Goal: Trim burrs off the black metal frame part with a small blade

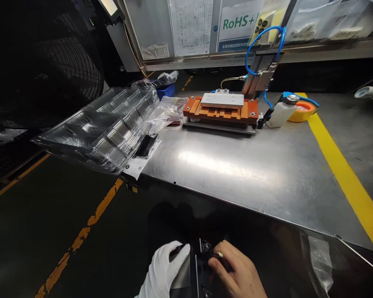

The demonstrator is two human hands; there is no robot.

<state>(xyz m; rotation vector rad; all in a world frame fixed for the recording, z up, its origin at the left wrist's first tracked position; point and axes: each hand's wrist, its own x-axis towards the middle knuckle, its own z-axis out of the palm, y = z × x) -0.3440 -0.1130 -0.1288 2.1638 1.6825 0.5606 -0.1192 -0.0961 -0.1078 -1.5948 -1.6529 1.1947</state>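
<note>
Head view, low over the near edge of a steel table point(236, 165). Both hands sit at 6 o'clock, below the table edge, on a dark flat part point(196, 269) with a glossy face and small metal fittings; details of it are lost in shadow. Left hand point(164, 269), in a white glove, grips the part's left side, fingers point(180, 252) closed over its upper edge. Right hand point(236, 273), bare, lies against the part's right side, thumb and forefinger pinched together on a small pale piece point(219, 254) at the part's top; what that piece is, cannot tell. The hands are near each other, with the part between them. At 10 o'clock, a stack of clear plastic trays point(105, 124) overhangs the table's left end, tilted down toward the floor; a dark phone-like slab point(146, 145) on a white printed label point(141, 163) lies just beside it, and a crumpled clear bag point(168, 111) at the stack's far side. At 12 o'clock, an orange fixture point(220, 111) with a white plate point(223, 99) on top sits on the table under a metal column looped with blue air hose point(262, 41). At 1 o'clock, a white bottle point(281, 111) touches a roll of yellow tape point(303, 111). A yellow line point(345, 174) runs down the table's right side.
</note>
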